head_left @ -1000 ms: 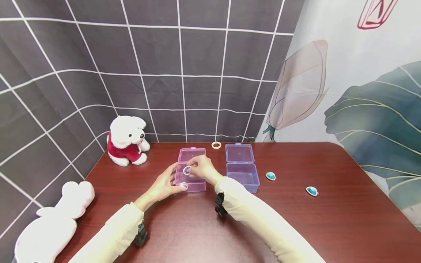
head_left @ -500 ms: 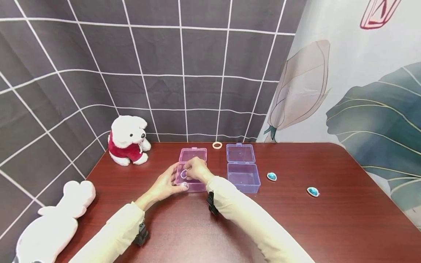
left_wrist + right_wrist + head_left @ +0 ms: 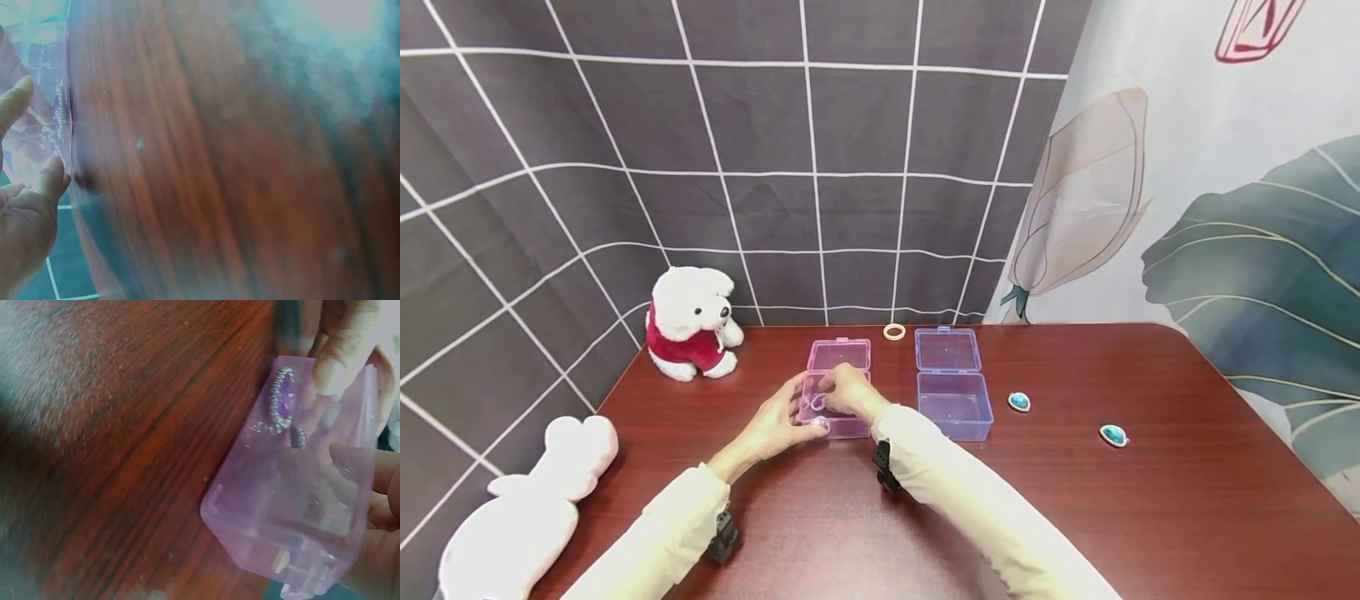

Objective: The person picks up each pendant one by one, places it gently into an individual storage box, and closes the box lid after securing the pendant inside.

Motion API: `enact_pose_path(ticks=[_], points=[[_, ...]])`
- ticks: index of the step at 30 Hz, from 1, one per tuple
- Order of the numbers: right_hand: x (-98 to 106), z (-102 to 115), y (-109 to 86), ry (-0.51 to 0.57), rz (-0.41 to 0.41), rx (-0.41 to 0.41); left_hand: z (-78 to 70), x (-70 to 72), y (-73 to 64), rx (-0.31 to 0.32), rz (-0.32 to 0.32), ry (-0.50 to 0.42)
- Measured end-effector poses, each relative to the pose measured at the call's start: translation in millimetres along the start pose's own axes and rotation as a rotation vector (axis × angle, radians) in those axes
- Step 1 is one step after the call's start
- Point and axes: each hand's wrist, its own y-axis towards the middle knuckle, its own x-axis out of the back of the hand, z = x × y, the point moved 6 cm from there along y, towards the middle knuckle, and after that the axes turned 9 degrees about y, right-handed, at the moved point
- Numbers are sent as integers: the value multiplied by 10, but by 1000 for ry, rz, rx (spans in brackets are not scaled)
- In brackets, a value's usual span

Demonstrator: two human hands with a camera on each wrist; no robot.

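Note:
In the head view a see-through pink box [image 3: 850,428] stands with its lid [image 3: 839,356] tipped back. My left hand [image 3: 775,421] grips its left side, thumb on the front wall. My right hand [image 3: 852,392] reaches down into the box, fingers bent at a purple gem [image 3: 818,403] with a pale beaded rim, apparently pinching it; the contact is partly hidden. Another purple beaded gem [image 3: 284,400] shows through the pink wall in the right wrist view, close to the left thumb. A see-through blue box [image 3: 957,430], lid also raised, stands to the right.
Two blue gems, one nearer [image 3: 1018,402] and one farther right [image 3: 1113,435], lie right of the blue box. Behind the boxes is a pale ring [image 3: 894,332]. A white plush bear [image 3: 688,325] in red and a white rabbit-shaped cushion [image 3: 512,525] occupy the left side.
My right hand has moved slightly left and lower into the pink box, bringing the purple gem down with it. The left hand keeps its place on the box.

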Motion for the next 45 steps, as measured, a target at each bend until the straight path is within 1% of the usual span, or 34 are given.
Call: enact_pose_path(ticks=[1,3,5,7,10,12,14,17,19,20,21,23,25,26,27,29,31,33,36,41,43,45], points=[[19,18,-10,19,22,-7,-4,0,3,2,0,-1],[161,247,-196,25,51,-72,-12,2,5,6,-2,9],[265,427,-357,26,51,-55,-18,1,2,12,-2,16],[340,537,-480,19,58,-23,-24,-5,-6,20,0,30],[467,599,-621,26,45,58,-26,-21,-18,33,15,34],[606,594,-709,39,22,117,-39,-14,-22,38,16,57],[807,559,-807,76,-3,167,-87,17,-18,30,-7,93],[1194,392,-985,170,-54,203,-258,65,9,-15,-79,139],[1483,212,-1130,251,-95,187,-435,35,45,-68,-112,129],[1624,92,-1199,285,-126,169,-532,-9,66,-88,-112,120],[1755,-36,-1268,336,-154,135,-621,-79,88,-98,-95,94],[1987,-284,-1423,398,-200,80,-777,-279,128,-103,-49,21],[2166,-520,-1578,445,-234,27,-876,-519,164,-90,4,-51],[2240,-623,-1654,444,-247,3,-905,-639,182,-74,29,-93],[2304,-714,-1733,448,-255,-19,-916,-753,202,-64,46,-140],[2416,-874,-1888,410,-268,-48,-916,-943,248,-54,59,-205],[2505,-1016,-2024,363,-281,-72,-886,-1076,308,-40,57,-250],[2579,-1146,-2147,319,-283,-92,-846,-1163,370,-22,42,-275],[2665,-1328,-2303,273,-279,-120,-812,-1242,447,-13,26,-287],[2744,-1577,-2500,217,-262,-181,-794,-1310,514,-19,31,-285],[2747,-1649,-2550,218,-254,-198,-788,-1317,526,-28,25,-268],[2735,-1701,-2578,234,-237,-191,-780,-1318,531,-27,14,-251]])
